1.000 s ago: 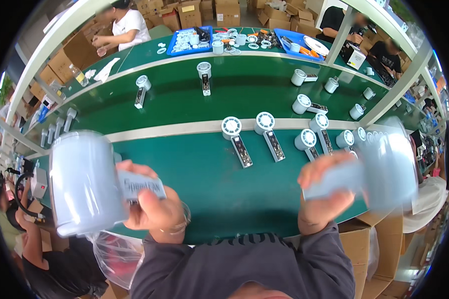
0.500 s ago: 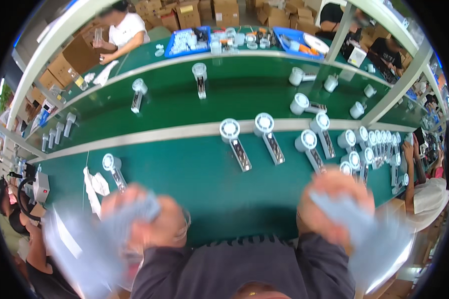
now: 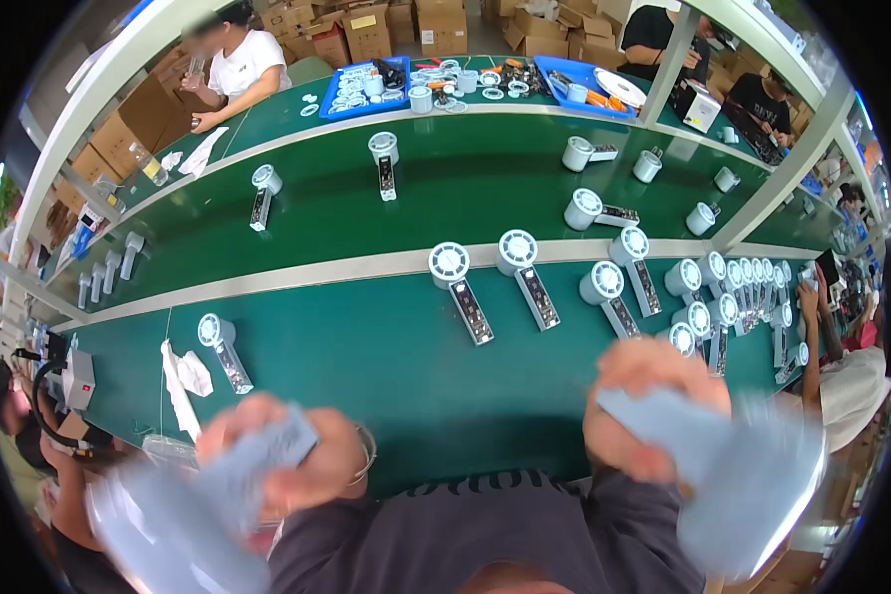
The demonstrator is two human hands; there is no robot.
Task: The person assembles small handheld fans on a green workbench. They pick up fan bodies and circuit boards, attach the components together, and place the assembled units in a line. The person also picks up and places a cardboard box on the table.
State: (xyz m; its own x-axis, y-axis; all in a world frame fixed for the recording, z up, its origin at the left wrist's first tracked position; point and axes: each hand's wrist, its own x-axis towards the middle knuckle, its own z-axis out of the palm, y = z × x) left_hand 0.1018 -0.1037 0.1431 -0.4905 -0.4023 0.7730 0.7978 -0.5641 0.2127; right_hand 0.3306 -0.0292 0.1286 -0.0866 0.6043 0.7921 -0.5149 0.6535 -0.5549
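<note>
Both hands are raised above the near edge of the bench, each holding a pale blue-grey handheld fan by its handle. My left hand (image 3: pixel 282 450) has its fingers wrapped round one fan (image 3: pixel 173 520), whose wide head points down and left, smeared by motion. In my right hand (image 3: pixel 653 406) is the other fan (image 3: pixel 747 485), tilted down and right, its head blurred too. Nearest to the left hand lies a fan with an uncovered handle (image 3: pixel 225 354), circuitry showing. Beyond the right hand more such open fans (image 3: pixel 609 297) lie on the green bench (image 3: pixel 386 346).
A white cloth (image 3: pixel 183 381) lies at the left. Several fans crowd the right side. Behind a pale rail, a green belt (image 3: pixel 475 178) carries fans and fan heads. Blue trays (image 3: pixel 364 104) of parts stand beyond it. Metal posts rise at both sides; people sit around.
Both hands still hold their fans, which stay in motion blur. The left hand is slightly lower, and the whole bench view has shifted a little to the left.
</note>
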